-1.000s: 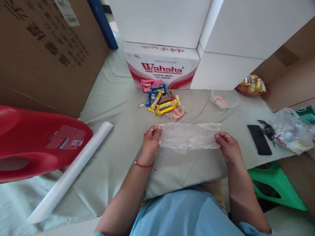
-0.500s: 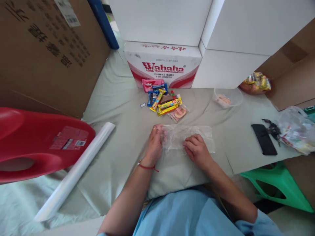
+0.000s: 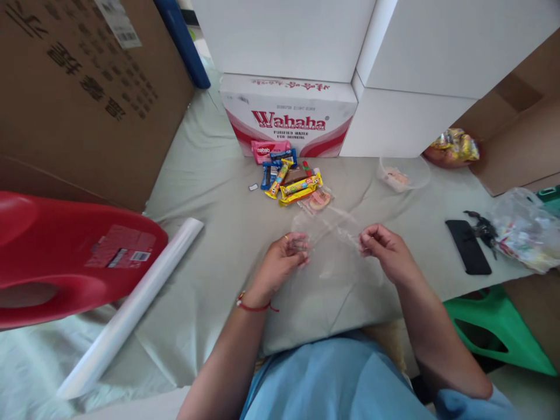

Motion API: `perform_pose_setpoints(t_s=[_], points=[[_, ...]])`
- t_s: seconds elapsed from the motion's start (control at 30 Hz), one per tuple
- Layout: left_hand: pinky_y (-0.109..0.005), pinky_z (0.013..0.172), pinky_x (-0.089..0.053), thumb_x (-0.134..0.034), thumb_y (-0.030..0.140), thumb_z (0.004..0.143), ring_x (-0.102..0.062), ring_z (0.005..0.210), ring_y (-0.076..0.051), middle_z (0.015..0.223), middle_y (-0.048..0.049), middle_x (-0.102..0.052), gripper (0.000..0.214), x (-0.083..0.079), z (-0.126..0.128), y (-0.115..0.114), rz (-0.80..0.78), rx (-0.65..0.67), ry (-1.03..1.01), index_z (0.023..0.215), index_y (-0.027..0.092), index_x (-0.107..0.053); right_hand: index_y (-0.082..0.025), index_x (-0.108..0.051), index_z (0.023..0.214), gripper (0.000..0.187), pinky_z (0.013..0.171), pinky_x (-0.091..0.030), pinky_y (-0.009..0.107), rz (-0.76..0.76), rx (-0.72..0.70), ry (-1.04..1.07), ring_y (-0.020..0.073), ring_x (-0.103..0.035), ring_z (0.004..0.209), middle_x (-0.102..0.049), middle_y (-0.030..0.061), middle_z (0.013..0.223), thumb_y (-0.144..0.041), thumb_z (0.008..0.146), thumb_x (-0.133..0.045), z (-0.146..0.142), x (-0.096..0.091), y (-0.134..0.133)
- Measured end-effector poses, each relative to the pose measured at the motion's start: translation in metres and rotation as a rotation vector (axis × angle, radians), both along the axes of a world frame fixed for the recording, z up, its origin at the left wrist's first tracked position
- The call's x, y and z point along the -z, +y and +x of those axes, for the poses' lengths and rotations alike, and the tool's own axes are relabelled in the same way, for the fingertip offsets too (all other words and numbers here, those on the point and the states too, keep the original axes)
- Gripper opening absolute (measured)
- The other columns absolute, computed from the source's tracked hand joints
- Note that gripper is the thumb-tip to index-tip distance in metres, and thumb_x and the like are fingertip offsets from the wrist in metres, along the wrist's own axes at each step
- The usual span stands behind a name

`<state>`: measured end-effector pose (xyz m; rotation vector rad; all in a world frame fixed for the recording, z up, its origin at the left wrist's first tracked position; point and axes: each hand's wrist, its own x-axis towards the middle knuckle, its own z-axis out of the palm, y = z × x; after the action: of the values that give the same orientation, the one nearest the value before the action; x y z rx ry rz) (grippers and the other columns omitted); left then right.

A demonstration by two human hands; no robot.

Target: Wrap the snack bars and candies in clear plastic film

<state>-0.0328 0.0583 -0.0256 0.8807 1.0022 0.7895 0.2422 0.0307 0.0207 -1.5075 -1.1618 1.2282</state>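
Clear plastic film (image 3: pixel 336 234), one piece, near front edge of worktop (image 3: pixel 219 256). My right hand (image 3: pixel 387 251): pinching it. My left hand (image 3: pixel 282 261): half-curled at its other side, grip unclear. Step, apparently: spreading; next calls for light, even tension.

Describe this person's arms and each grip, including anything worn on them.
The left grip is ungloved, with a gold-coloured ring; a thin red cord bracelet with a loose end circles that wrist. The right grip is ungloved too, its wrist unadorned. A light blue sleeve shows on the right upper arm.
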Motion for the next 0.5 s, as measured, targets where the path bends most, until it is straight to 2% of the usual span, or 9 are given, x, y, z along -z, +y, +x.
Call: perform_pose_setpoints(t_s=[0.07,0.17,0.23,0.3,0.33,0.4,0.47,0.5], points=[[-0.021,0.053,-0.046,-0.089,0.032,0.070,-0.060,0.059,-0.010,0.088,-0.0041,-0.073,0.045,-0.007,-0.007,-0.006,-0.035,-0.024,0.003,0.108,0.017,-0.072,-0.022,-0.065,0.085,0.045,0.052,-0.046,0.025,-0.077,-0.061,0.051,0.0129,-0.057,0.058,-0.067,0.0001,0.072,-0.062,0.079,-0.083,0.013,-0.011,0.008],[-0.020,0.045,-0.036,-0.090,0.040,0.070,-0.049,0.050,-0.007,0.081,-0.0008,-0.070,0.046,-0.016,-0.026,-0.018,-0.070,-0.023,0.035,0.106,0.018,-0.071,-0.021,-0.067,0.088,0.042,0.043,-0.032,0.022,-0.145,-0.175,0.025,0.0089,-0.047,0.047,-0.062,-0.0036,0.064,-0.057,0.077,-0.085,0.030,-0.022,0.028],[-0.021,0.043,-0.032,-0.089,0.044,0.071,-0.043,0.046,-0.007,0.075,0.0011,-0.067,0.047,-0.016,-0.042,-0.026,-0.073,0.026,0.098,0.107,0.019,-0.072,-0.020,-0.070,0.087,0.039,0.044,-0.027,0.022,-0.160,-0.235,-0.021,0.0075,-0.042,0.046,-0.062,-0.0044,0.062,-0.053,0.075,-0.086,0.037,-0.022,0.048],[-0.024,0.047,-0.037,-0.086,0.047,0.072,-0.046,0.048,-0.009,0.074,0.0011,-0.065,0.048,-0.012,-0.058,-0.034,-0.032,0.049,0.229,0.108,0.019,-0.072,-0.019,-0.072,0.083,0.034,0.047,-0.028,0.023,-0.126,-0.284,-0.088,0.0081,-0.043,0.049,-0.062,-0.0040,0.062,-0.049,0.074,-0.086,0.038,-0.014,0.073],[-0.026,0.051,-0.043,-0.085,0.047,0.072,-0.050,0.052,-0.012,0.077,-0.0002,-0.066,0.047,-0.010,-0.065,-0.038,0.016,0.030,0.339,0.108,0.018,-0.072,-0.019,-0.073,0.080,0.031,0.050,-0.029,0.023,-0.089,-0.306,-0.133,0.0090,-0.044,0.051,-0.061,-0.0039,0.061,-0.047,0.075,-0.085,0.036,-0.009,0.087],[-0.035,0.066,-0.054,-0.081,0.044,0.073,-0.062,0.069,-0.020,0.092,-0.0061,-0.070,0.045,-0.008,-0.074,-0.046,0.194,-0.099,0.645,0.108,0.018,-0.073,-0.019,-0.074,0.078,0.021,0.056,-0.035,0.025,0.010,-0.349,-0.262,0.0115,-0.048,0.056,-0.060,-0.0034,0.060,-0.039,0.078,-0.083,0.026,0.002,0.112],[-0.047,0.086,-0.057,-0.076,0.038,0.079,-0.066,0.094,-0.029,0.111,-0.0131,-0.069,0.040,-0.011,-0.074,-0.056,0.465,-0.295,0.977,0.113,0.017,-0.072,-0.019,-0.077,0.085,0.008,0.065,-0.042,0.029,0.145,-0.372,-0.461,0.0153,-0.054,0.064,-0.065,-0.0002,0.068,-0.025,0.080,-0.079,0.012,0.006,0.131],[-0.051,0.093,-0.055,-0.073,0.033,0.083,-0.065,0.104,-0.032,0.117,-0.0149,-0.067,0.036,-0.016,-0.071,-0.061,0.620,-0.382,1.103,0.116,0.018,-0.072,-0.018,-0.079,0.092,0.011,0.071,-0.045,0.032,0.236,-0.365,-0.578,0.0183,-0.058,0.071,-0.069,0.0032,0.077,-0.019,0.081,-0.077,0.005,0.005,0.136]])
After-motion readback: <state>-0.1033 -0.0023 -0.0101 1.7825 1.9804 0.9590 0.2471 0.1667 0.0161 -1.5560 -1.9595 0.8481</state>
